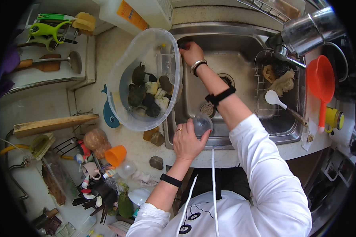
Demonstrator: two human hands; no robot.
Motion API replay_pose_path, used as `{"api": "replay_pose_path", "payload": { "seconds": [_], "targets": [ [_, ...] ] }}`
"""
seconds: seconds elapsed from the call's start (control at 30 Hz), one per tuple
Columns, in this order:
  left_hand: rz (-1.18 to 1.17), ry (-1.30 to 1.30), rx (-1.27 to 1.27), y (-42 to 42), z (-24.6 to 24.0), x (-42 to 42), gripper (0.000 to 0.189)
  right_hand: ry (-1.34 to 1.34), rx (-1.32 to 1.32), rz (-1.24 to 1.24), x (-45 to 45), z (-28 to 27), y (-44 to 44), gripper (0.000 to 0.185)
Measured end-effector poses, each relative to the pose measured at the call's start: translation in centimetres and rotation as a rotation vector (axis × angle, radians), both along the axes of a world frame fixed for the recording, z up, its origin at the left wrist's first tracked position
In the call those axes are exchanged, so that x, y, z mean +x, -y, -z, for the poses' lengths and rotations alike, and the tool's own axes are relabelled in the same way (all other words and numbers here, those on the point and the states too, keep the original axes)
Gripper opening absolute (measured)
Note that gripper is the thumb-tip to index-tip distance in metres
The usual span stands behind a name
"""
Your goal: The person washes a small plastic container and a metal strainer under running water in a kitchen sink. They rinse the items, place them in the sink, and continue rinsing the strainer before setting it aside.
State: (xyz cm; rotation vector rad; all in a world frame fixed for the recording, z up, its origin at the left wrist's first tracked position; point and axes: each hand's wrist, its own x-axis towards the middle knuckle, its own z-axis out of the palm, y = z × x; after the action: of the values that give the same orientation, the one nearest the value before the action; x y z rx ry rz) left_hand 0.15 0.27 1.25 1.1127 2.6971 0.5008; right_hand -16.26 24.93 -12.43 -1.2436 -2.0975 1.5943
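Note:
My left hand [189,141] grips a small clear plastic cup [203,124] over the near-left part of the stainless steel sink [240,71]. My right hand [192,54] reaches to the sink's far-left corner with curled fingers. Something dark shows at its fingertips, but I cannot tell whether it is held. Left of both hands, a translucent plastic tub [116,89] stands on the counter and overlaps the sink's edge. Inside are shallow water, pale and dark stones [150,88] and dark shapes that look like small turtles [138,74].
A wire rack [262,109] in the sink's right side holds scrubbers [283,83] and a white spoon [273,97]. The faucet [284,53] overhangs there. A red dipper [321,77] lies right of the sink. Loose stones [156,162] and a blue whale-shaped item [109,114] sit near the tub.

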Motion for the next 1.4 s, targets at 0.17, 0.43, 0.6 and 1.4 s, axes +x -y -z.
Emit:
{"api": "replay_pose_path", "payload": {
  "seconds": [0.17, 0.43, 0.6, 1.4],
  "targets": [
    [-0.01, 0.018, 0.017, 0.1, -0.1, -0.1, 0.069, 0.011, -0.124, 0.129, -0.2, 0.3, 0.1, 0.049],
    [-0.013, 0.023, 0.021, 0.3, 0.1, 0.1, 0.068, -0.018, -0.508, 0.282, -0.8, 5.1, -1.1, 0.024],
    [0.002, 0.036, 0.014, 0.2, -0.1, -0.1, 0.068, 0.028, 0.067, 0.51, 5.7, 9.5, -8.6, 0.022],
    [0.015, 0.02, 0.017, 0.3, 0.0, -0.2, 0.065, 0.139, 0.066, 0.499, 2.2, 2.7, -3.4, 0.033]
  ]
}}
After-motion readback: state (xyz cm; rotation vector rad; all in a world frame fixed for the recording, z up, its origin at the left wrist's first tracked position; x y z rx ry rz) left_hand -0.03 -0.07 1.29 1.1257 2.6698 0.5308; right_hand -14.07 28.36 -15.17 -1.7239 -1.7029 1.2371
